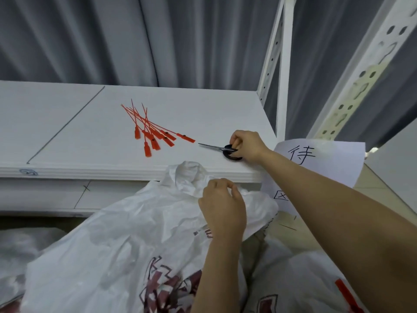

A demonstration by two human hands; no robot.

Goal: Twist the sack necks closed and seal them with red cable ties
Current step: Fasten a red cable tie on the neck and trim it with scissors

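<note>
- Working at a white shelf board [67, 123] backed by a grey curtain [112, 37]; sacks heaped below its front edge.
- Nearest, lower right: noted a second sack [304, 279] with a red strip [345, 292] across it. Cannot tell whether tie or print, so not counted as sealed.
- Lower left: glimpsed more white sacking [13, 251], blurred; neck state unreadable.
- Centre: recorded a white sack [112, 233] with dark red print, leaning on the board's edge, its neck [191, 172] bunched and standing up just above that edge.
- Logged left hand [222, 206] as curled round the gathered plastic just below the neck, holding it bunched.
- Checked that neck for red: none visible. Cannot rule out a tie hidden under the left hand's fingers.
- Logged right hand [247, 145] as reaching over the sack onto the board, fingers curled through the black handles of scissors [216, 147]; blades look closed, lying flat, tips toward the ties.
- Found red cable ties [153, 129] loose in a fanned bundle on the board, just beyond the scissor tips, touched by neither hand.
- Right of the board: noted a paper sign [320, 159] with handwritten characters, draped over the edge.
- Farthest: white perforated shelf uprights [272, 64] against the curtain.
- Judged progress: neck of this sack gathered and held, seal not shown. Tie to be picked, looped and cinched. Size of the bundle suggests several sacks to go.
</note>
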